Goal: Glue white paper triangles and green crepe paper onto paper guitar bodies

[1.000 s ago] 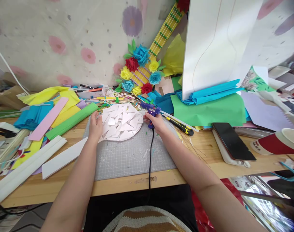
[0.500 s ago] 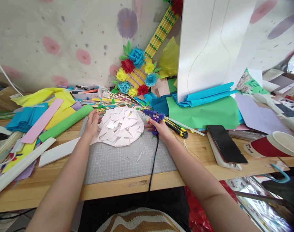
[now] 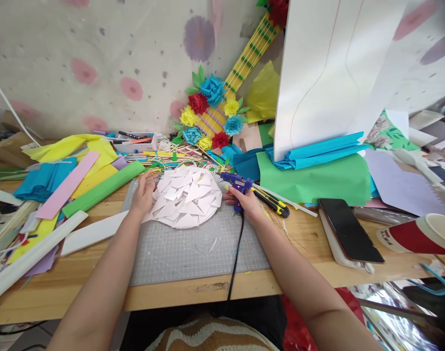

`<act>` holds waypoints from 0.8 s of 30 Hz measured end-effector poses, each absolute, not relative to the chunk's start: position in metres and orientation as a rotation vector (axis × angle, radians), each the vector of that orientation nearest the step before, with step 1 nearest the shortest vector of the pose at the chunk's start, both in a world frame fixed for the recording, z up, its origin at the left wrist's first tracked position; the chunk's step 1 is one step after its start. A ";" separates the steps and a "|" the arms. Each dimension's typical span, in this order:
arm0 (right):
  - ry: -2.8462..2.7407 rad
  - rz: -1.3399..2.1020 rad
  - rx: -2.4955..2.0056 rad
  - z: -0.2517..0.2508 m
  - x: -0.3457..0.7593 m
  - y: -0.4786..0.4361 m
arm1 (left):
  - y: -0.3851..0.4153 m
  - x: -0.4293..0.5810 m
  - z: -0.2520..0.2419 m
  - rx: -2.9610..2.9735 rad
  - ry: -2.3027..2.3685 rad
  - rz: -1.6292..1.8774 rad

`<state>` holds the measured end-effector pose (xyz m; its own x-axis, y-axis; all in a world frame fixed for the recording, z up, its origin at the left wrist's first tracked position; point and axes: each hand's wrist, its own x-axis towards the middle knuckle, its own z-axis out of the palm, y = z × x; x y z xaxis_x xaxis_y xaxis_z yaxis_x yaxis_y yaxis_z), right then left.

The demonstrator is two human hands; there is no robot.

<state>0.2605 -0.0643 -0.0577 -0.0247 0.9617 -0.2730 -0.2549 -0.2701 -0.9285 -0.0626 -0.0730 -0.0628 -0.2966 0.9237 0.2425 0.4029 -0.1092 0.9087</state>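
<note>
A round white piece covered in glued white foam shards (image 3: 186, 197) lies at the far end of a grey cutting mat (image 3: 193, 248). My left hand (image 3: 144, 192) rests on its left edge, fingers curled against it. My right hand (image 3: 244, 202) is closed round the handle of a blue glue gun (image 3: 235, 183), just right of the white piece, nozzle pointing left toward it. The gun's black cord (image 3: 236, 258) runs down over the mat toward me.
A yellow-and-black utility knife (image 3: 272, 202) lies right of the gun. A phone (image 3: 349, 229) and a tipped red paper cup (image 3: 416, 234) lie at right. Coloured paper, foam strips (image 3: 35, 251), a paper guitar with flowers (image 3: 215, 114) and a white board (image 3: 325, 68) crowd the back.
My right hand has drawn the glue gun a little away from the white piece's right edge. My left hand stays on the left edge. The view shifted slightly.
</note>
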 end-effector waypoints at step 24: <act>-0.873 1.467 -1.161 -0.045 0.262 -0.065 | -0.063 -0.050 -0.034 1.108 1.600 1.285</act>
<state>0.2623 -0.0652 -0.0448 -0.0078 0.9762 -0.2169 -0.2756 -0.2106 -0.9379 -0.0504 -0.0626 -0.0343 -0.3086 0.9496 -0.0542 0.1516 0.1054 0.9828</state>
